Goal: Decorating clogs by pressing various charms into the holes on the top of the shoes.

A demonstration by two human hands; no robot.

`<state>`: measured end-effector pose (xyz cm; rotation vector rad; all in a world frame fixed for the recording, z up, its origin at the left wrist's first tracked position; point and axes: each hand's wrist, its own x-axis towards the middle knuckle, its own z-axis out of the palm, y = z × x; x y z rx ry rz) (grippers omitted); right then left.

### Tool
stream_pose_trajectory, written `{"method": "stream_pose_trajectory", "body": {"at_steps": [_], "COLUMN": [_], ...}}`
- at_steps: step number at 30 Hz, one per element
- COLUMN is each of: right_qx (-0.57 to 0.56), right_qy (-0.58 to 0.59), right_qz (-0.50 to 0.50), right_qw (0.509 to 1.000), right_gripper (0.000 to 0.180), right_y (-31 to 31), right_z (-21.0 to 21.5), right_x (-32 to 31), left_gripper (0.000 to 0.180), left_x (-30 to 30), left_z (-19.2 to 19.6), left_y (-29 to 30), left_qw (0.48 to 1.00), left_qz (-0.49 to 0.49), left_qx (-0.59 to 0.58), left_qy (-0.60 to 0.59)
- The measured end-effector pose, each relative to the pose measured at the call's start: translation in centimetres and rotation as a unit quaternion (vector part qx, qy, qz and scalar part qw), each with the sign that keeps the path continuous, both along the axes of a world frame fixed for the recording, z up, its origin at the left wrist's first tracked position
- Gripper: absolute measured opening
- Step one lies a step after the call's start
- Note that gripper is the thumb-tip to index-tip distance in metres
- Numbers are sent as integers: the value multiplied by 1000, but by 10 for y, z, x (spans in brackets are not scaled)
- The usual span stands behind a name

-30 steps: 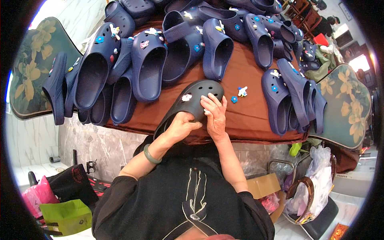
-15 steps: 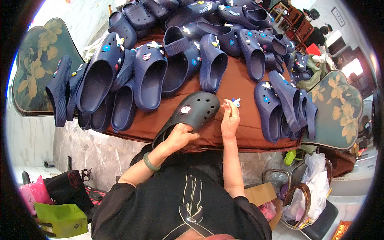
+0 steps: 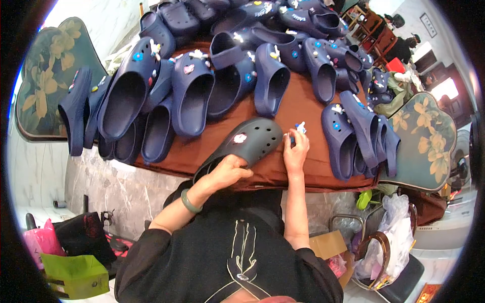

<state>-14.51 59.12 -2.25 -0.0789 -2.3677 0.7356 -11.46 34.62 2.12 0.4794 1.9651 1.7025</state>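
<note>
A dark grey clog (image 3: 257,142) points away from me over the table's near edge. My left hand (image 3: 228,172) grips it, with the fingers inside the opening and the thumb on top. One small pink-and-white shoe charm (image 3: 240,138) sits on the clog's upper, and the other holes I can see there look bare. Just right of the toe, my right hand (image 3: 295,154) is closed in a pinch on a small white-and-blue shoe charm (image 3: 301,127). This charm is apart from the clog, and the fingertips partly cover it.
Many navy clogs with charms lie across the brown tablecloth (image 3: 237,129), piled at the far side. Floral chair backs (image 3: 50,86) flank the table. A green bag (image 3: 76,275) stands lower left, a cardboard box (image 3: 328,245) and bagged things (image 3: 391,247) lower right. People sit far right.
My right hand has shifted slightly right, and its fingers have curled more around the charm. The clog's toe has moved a little to the right in my left hand.
</note>
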Motion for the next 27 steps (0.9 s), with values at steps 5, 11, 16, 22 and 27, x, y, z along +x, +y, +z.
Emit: {"method": "stream_pose_trajectory", "body": {"at_steps": [5,11,16,22,27], "right_qx": [20,-127,21,123,171], "right_qy": [113,17,-130,-226,-217], "right_qz": [16,271,424,488,462], "right_qw": [993,954,896,834,842], "right_gripper": [8,15,34,46,33], "right_y": [-4,-45,-60,-68,-76], "right_z": [25,80,104,103,98], "right_x": [1,9,-15,-34,-40], "left_gripper": [48,44,32,33,33], "left_x": [-1,9,12,7,7], "left_z": [30,13,2,5,10], "left_y": [2,12,13,7,2], "left_qw": [992,917,926,959,970], "left_qz": [-50,108,116,104,85], "left_qx": [111,323,295,234,197], "left_qy": [27,-208,-204,-124,-116]}}
